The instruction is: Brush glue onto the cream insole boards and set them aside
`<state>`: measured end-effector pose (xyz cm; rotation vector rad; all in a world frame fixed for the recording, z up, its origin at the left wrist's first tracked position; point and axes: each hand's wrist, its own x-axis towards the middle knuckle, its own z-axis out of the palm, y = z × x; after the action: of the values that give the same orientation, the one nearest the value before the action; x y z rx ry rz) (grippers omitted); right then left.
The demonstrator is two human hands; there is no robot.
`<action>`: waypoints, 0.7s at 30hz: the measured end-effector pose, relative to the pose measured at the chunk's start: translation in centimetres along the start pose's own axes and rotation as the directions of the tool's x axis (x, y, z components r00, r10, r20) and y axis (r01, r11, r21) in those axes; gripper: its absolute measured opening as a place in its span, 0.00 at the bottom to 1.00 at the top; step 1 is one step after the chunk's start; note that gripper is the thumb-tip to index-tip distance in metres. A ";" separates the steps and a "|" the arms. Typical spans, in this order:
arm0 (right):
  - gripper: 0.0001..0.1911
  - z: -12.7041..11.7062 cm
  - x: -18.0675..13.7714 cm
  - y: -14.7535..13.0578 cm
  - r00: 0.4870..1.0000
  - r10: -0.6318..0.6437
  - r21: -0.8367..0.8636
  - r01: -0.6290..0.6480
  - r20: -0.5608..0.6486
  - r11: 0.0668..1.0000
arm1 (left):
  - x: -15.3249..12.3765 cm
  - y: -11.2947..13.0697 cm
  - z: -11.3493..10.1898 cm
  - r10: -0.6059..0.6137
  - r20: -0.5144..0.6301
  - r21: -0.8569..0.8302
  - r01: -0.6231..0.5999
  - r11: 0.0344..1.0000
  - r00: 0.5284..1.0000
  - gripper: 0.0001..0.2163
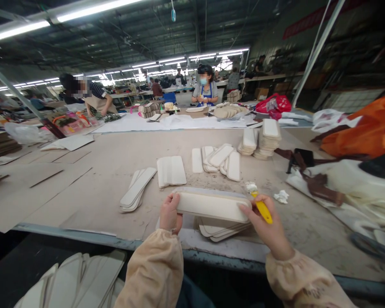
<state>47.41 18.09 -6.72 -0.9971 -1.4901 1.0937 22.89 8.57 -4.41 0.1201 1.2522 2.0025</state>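
A long off-white panel with rounded ends (211,206) is held level just above the table's near edge. My left hand (170,214) is closed around its left end. At the right end, the thumb of my right hand (269,224) presses on the panel's face. That same hand also grips a small yellow-handled tool (263,209); a whitish lump is at its far end, and its working head is not clear. Beneath the held panel lies a fanned stack of similar panels (221,229), partly hidden by it.
More panels lie in piles on the table (93,188): left (136,188), centre (171,171) and right (216,160), with taller stacks (269,137) behind. Crumpled white scraps (281,196), a white jug (356,184) and an orange bag (365,128) are at right. Co-workers sit across.
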 end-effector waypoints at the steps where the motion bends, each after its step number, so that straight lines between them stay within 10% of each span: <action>1: 0.22 0.0 0.0 0.0 1.000 0.003 -0.006 -0.003 -0.013 1.000 | 0.0 0.0 0.0 -0.001 0.001 0.002 0.001 1.000 1.000 0.23; 21: 0.21 -0.2 0.2 -0.5 1.000 0.006 -0.007 -0.006 0.000 1.000 | 0.0 -0.4 0.0 0.011 0.062 -0.037 -0.009 0.999 0.998 0.21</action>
<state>47.55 18.19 -6.21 -1.0073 -1.4930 1.0937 23.10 8.61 -4.73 0.1699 1.1775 2.0135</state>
